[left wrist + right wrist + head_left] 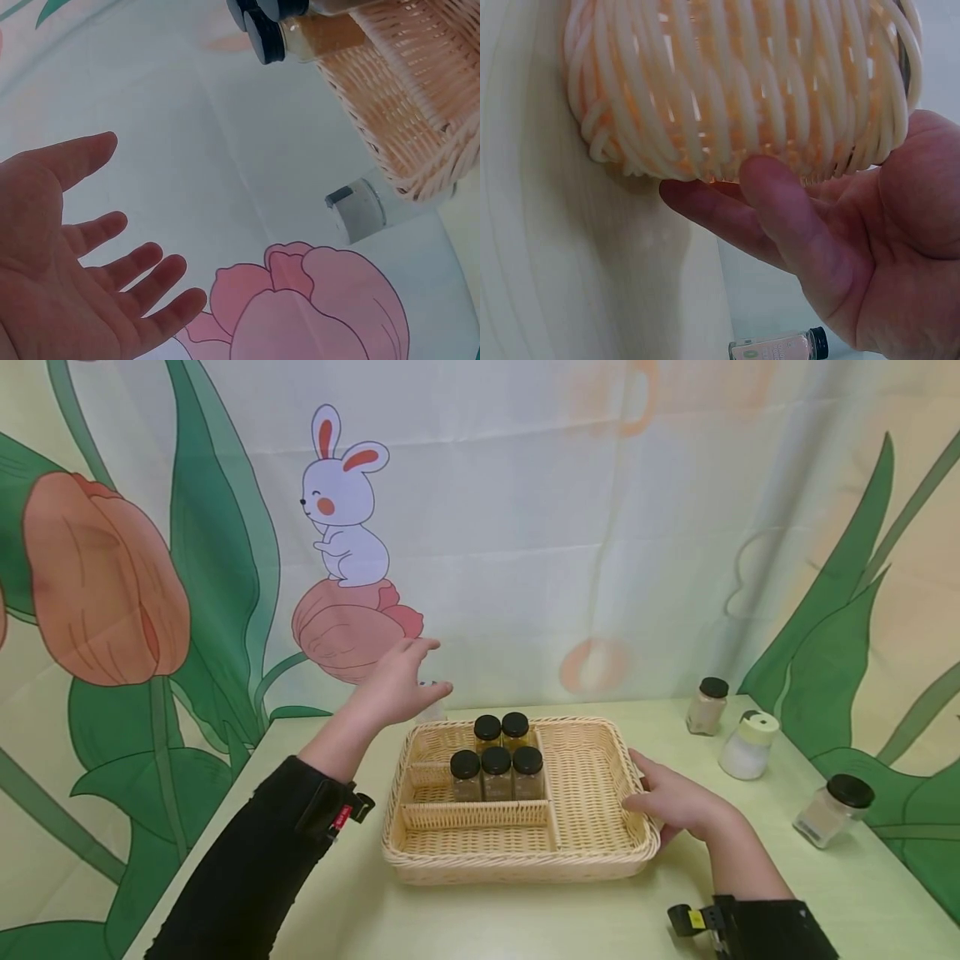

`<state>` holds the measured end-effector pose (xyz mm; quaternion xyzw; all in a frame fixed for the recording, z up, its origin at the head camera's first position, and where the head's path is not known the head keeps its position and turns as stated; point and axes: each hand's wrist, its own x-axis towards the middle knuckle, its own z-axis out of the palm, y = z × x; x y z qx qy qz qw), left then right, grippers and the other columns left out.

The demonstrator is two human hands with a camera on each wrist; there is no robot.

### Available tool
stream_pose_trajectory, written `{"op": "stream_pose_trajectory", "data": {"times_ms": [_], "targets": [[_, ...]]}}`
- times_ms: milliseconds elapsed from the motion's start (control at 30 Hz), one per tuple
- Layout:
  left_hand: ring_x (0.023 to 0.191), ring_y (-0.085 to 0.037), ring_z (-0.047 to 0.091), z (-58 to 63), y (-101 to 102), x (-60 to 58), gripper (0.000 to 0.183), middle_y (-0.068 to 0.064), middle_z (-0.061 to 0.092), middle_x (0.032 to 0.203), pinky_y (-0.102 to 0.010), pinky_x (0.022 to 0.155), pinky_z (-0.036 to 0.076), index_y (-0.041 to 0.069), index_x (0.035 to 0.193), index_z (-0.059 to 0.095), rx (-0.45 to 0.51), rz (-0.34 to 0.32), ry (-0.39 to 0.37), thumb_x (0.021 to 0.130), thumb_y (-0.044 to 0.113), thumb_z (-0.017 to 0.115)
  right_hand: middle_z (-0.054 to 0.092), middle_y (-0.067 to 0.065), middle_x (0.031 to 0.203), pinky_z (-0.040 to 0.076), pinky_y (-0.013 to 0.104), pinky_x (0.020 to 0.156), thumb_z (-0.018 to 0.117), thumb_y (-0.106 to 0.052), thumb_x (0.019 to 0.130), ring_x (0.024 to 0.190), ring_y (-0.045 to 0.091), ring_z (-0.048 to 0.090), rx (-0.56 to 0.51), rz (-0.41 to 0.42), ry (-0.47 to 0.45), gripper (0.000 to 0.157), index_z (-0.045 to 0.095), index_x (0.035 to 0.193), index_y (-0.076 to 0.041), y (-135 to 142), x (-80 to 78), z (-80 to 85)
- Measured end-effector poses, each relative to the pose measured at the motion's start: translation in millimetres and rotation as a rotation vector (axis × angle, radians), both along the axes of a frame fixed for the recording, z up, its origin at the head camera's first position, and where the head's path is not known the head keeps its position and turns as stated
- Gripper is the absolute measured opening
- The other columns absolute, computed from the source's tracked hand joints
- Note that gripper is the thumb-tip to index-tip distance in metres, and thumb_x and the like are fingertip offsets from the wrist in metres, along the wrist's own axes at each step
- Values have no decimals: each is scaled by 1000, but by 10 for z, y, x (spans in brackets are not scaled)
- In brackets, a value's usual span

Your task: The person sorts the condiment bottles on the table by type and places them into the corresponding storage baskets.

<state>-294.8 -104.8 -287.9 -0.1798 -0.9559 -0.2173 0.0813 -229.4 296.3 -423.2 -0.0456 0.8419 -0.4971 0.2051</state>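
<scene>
A wicker basket point(517, 862) with several compartments sits on the table. Several black-capped spice jars point(497, 772) stand in two rows in its left part; the wide right compartment holds none. My right hand point(686, 802) grips the basket's right side, thumb over the rim and fingers against the outer weave point(735, 97). Beyond the back left corner, my left hand point(397, 689) is raised with fingers spread and nothing in it. Below it, a clear container point(360, 214) stands behind the basket, mostly hidden in the head view.
Right of the basket stand a black-capped jar point(707, 706), a white shaker with a pale yellow top point(750, 743), and another black-capped jar point(832, 810) that looks tilted. A printed cloth point(495, 543) with a rabbit and tulips hangs along the table's back edge.
</scene>
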Motion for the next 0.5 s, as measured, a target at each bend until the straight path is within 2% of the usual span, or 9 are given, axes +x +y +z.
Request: {"op": "stream_pose_trajectory", "data": {"times_ms": [267, 500], "targets": [[140, -37, 39, -53, -92, -105, 75, -18, 39, 154, -57, 110, 39, 7, 154, 40, 16, 28, 5, 94, 38, 72, 27, 41, 152, 60, 52, 56, 62, -11, 97, 82, 31, 72, -10, -9, -11, 91, 2, 165, -16, -6, -1, -6], [145, -39, 31, -103, -139, -153, 77, -17, 33, 158, -62, 111, 35, 12, 155, 40, 7, 75, 3, 92, 40, 73, 27, 41, 153, 60, 51, 56, 62, -11, 97, 81, 31, 72, -8, -11, -8, 91, 2, 165, -15, -10, -1, -6]]}}
